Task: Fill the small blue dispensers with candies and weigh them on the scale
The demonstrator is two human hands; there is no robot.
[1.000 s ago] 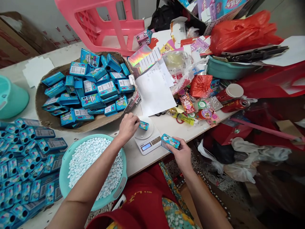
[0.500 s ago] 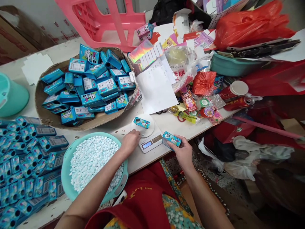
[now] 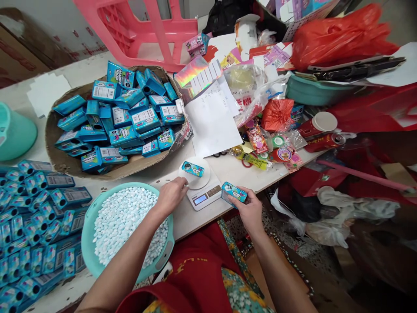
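Note:
In my right hand I hold a small blue candy box by its right end, just off the right corner of a white digital scale. A second blue candy box lies flat on the scale's round plate. My left hand is closed beside the plate, its fingertips bunched near the left rim. What those fingers hold, if anything, is hidden. Under my left forearm stands a turquoise basin full of pale blue and white candies.
Behind the basin, a cut-down cardboard box is heaped with blue boxes. Rows of similar boxes with round openings cover the left side. Paper sheets, wrappers and a paper cup crowd the right. The table edge runs near my body.
My left hand has drawn slightly left, away from the scale plate. My right hand keeps its grip on the candy box, almost unmoved. The view has shifted a little.

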